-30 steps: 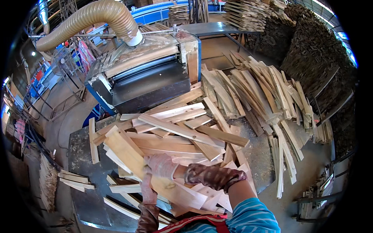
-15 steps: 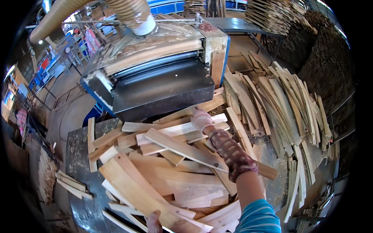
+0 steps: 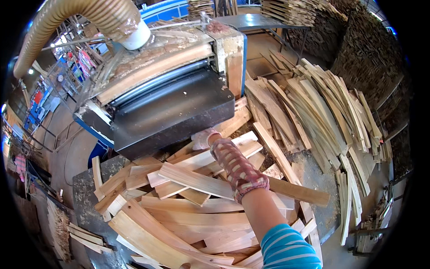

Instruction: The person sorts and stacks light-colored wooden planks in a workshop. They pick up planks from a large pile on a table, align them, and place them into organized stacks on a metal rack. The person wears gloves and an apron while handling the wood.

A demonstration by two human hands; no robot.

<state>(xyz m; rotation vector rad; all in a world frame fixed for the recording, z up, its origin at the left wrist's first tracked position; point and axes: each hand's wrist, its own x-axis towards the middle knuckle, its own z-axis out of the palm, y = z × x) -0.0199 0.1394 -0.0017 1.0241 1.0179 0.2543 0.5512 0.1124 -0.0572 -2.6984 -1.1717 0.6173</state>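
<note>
My right hand, in a pale glove with a checked sleeve cover above it, reaches into the far side of a heap of loose boards. It lies just below the front edge of the planer's black bed. Its fingers point down and left among the boards; how they are bent does not show clearly. Only a fingertip of my left hand shows at the lower edge, against a long, wide board. The rest of that hand is out of the picture.
The boards lie on a dark metal table. A thick ribbed hose joins the planer's top. More boards are stacked at the right. Another metal table stands behind the planer, near a tall wood stack.
The view has shifted, with the planer now further left. My right hand has moved left along the bed's front edge. My left hand has slipped mostly out below the lower edge.
</note>
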